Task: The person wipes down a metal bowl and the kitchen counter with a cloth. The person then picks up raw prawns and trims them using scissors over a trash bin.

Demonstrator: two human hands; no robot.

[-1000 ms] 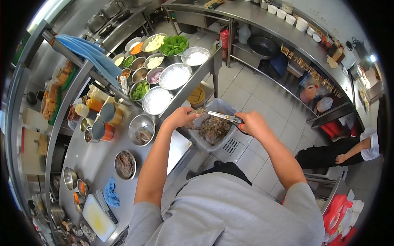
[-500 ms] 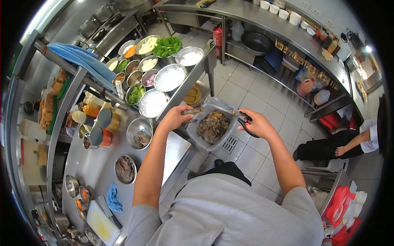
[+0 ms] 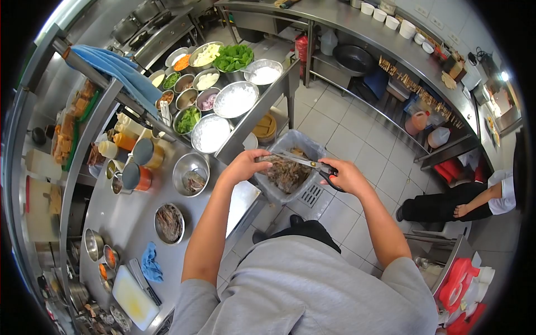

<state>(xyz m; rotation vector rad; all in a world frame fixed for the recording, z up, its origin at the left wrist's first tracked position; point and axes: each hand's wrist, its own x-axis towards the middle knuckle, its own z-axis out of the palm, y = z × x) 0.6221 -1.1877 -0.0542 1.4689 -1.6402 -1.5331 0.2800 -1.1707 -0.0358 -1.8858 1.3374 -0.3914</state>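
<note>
My left hand (image 3: 247,166) pinches a raw shrimp (image 3: 269,160), partly hidden by the fingers. In my right hand (image 3: 347,175) are scissors (image 3: 301,160) with dark handles, their blades reaching across to the shrimp. Whether the blades touch it, I cannot tell. Both hands are above a plastic-lined bin (image 3: 269,191) holding brownish shrimp scraps (image 3: 287,178). On the steel table to the left, one bowl (image 3: 180,237) contains several whole shrimp, and another bowl (image 3: 201,162) has a little shrimp in it.
A rack of ingredient bowls (image 3: 236,99) stands ahead on the left. A cutting board (image 3: 134,298), a knife (image 3: 146,283) and a blue cloth (image 3: 151,262) lie on the table (image 3: 125,226). At the right is another person (image 3: 446,202). A floor drain (image 3: 312,195) adjoins the bin.
The scissors have moved left, bringing their blades to the shrimp. My left hand has shifted slightly right and down, and the view has tilted a little.
</note>
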